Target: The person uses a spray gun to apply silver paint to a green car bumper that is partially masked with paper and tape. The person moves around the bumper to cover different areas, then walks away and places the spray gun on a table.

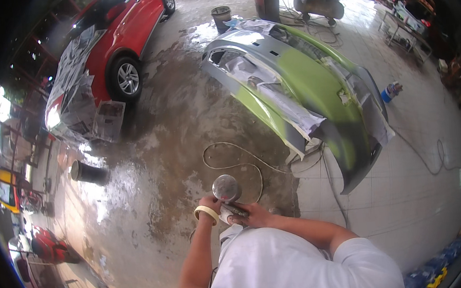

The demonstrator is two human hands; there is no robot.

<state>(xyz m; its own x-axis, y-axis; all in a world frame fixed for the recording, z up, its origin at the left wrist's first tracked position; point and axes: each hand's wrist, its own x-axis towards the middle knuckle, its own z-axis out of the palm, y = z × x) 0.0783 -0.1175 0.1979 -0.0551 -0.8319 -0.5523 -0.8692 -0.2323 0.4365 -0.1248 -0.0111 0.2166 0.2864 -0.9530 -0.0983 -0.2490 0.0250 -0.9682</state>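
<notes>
Patchy floor [162,173] | Spray gun [238,210], silver cup [226,188]: right hand [257,213] grasping | Left hand [210,202]: beside cup, grip unclear, tape ring [208,209] worn

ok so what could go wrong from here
The looped hose on the floor ahead could trip someone stepping forward. That floor looks wet in patches, so feet might slip. The round-topped container between the left hand and right hand could spill any contents if tipped.

The round cup [226,187] is silvery, the shirt [283,261] white, the car [132,30] red, the bumper [302,75] lime green and grey.
</notes>
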